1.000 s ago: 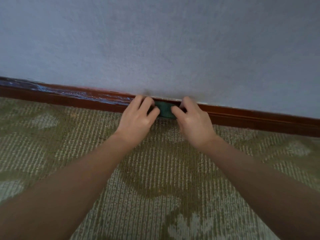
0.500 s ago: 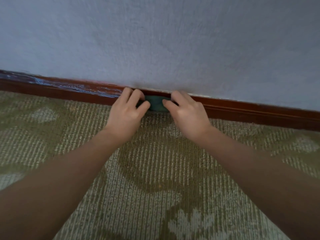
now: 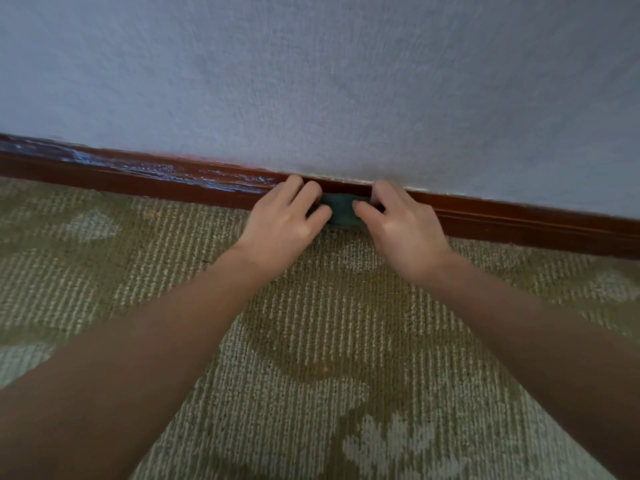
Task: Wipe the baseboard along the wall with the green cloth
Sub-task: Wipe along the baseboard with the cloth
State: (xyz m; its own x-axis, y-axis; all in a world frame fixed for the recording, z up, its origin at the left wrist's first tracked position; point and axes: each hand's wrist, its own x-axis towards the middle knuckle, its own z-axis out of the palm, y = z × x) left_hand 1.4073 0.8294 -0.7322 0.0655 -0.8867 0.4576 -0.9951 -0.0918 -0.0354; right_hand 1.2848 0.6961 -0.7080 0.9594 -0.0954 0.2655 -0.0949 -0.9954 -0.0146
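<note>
Green cloth (image 3: 341,210) bunched between the two grips. Patterned carpet (image 3: 311,341) under both forearms. Left grip (image 3: 284,223) pinches the cloth's left end, thumb in front, fingers curled over; right grip (image 3: 405,230) pinches the right end likewise. Cloth touches the brown baseboard (image 3: 519,220) just beyond the grips, grey wall (image 3: 346,81) behind.

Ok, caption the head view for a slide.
Left hand and right hand pinch the green cloth against the baseboard.
</note>
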